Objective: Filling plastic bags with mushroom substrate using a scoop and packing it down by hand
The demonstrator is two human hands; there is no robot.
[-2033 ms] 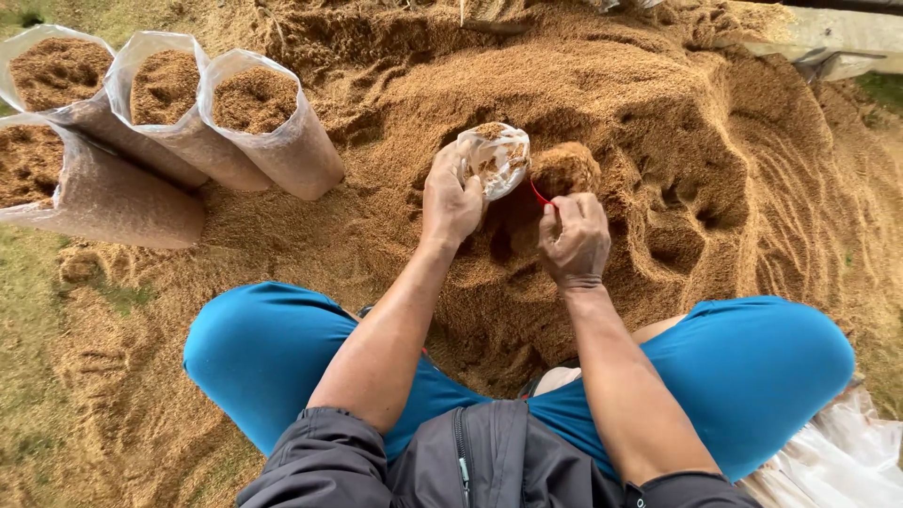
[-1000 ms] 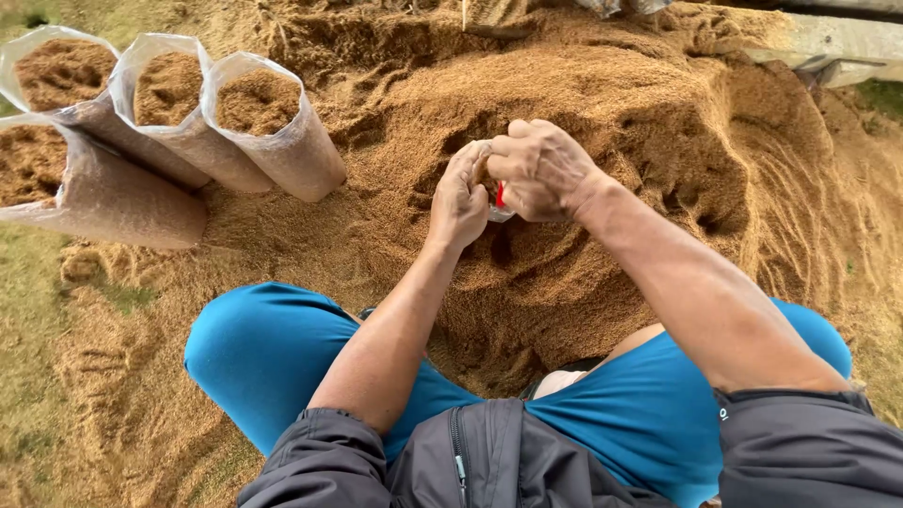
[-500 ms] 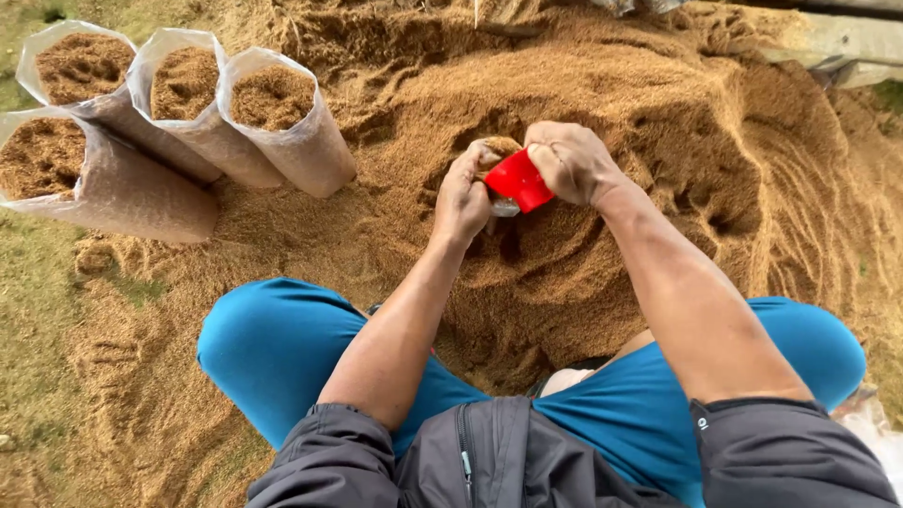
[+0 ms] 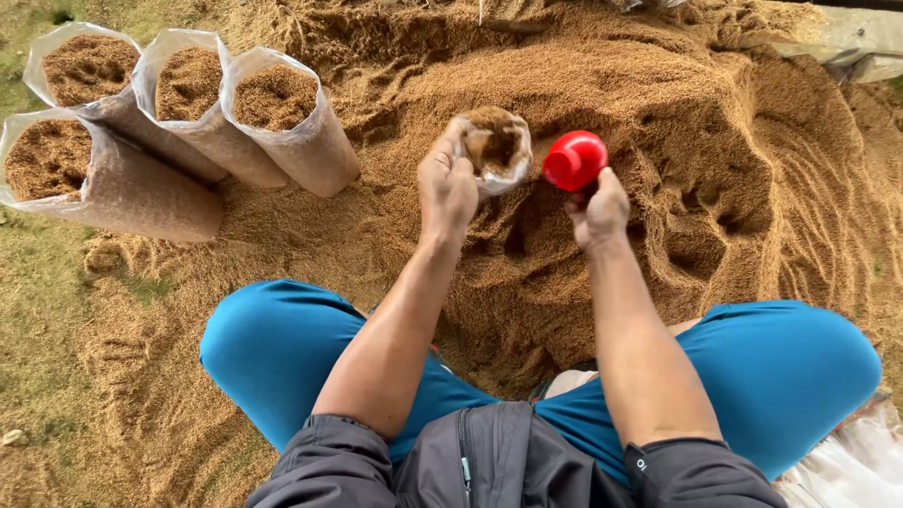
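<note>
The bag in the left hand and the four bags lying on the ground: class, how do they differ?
The held bag stands upright in the left hand, partly filled; the four bags lie tilted on the heap, brimful. The held bag's mouth is crumpled, theirs round. All are clear plastic holding brown sawdust-like material.

My left hand covers the near side of the small clear bag; my right hand hides the red scoop's handle; the sawdust heap runs off the top edge.
</note>
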